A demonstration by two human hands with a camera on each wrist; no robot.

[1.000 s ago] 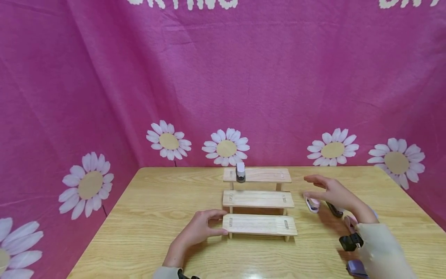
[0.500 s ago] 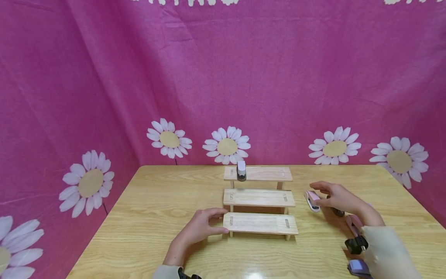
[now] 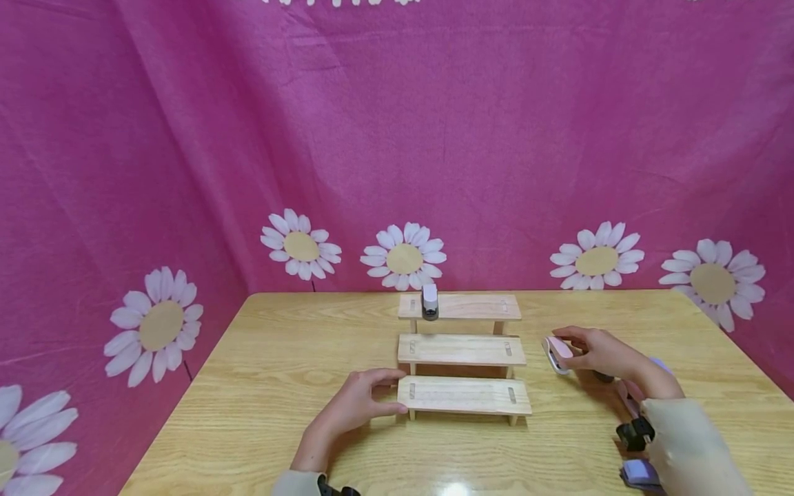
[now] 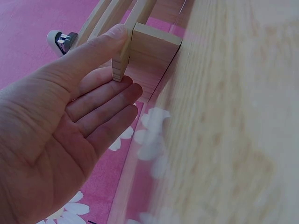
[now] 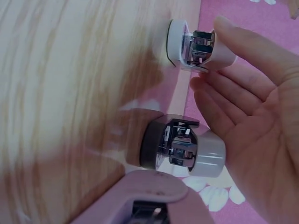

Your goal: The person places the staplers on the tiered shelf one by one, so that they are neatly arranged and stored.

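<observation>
My right hand (image 3: 598,355) pinches the pink and white stapler (image 3: 560,349) on the table, right of the wooden stand. In the right wrist view my thumb lies on one side of its pink top and my fingers on the other. At the stand's left end, my left hand (image 3: 362,398) holds the lowest step of the three-tier wooden stand (image 3: 462,396) between thumb and forefinger. The other fingers reach out straight beyond the board in the left wrist view. A stapler with a pale top (image 3: 429,302) stands at the left of the top tier.
Beside the right hand stands a dark stapler with a white top (image 5: 209,154). A second pink stapler (image 5: 154,184) lies closest to the right wrist camera. Under the right forearm is a purple stapler (image 3: 641,474). A pink flowered cloth (image 3: 496,158) hangs behind the table.
My right hand has come down and closed on the pink and white stapler, after hovering open over it. My left hand keeps its place at the lowest step.
</observation>
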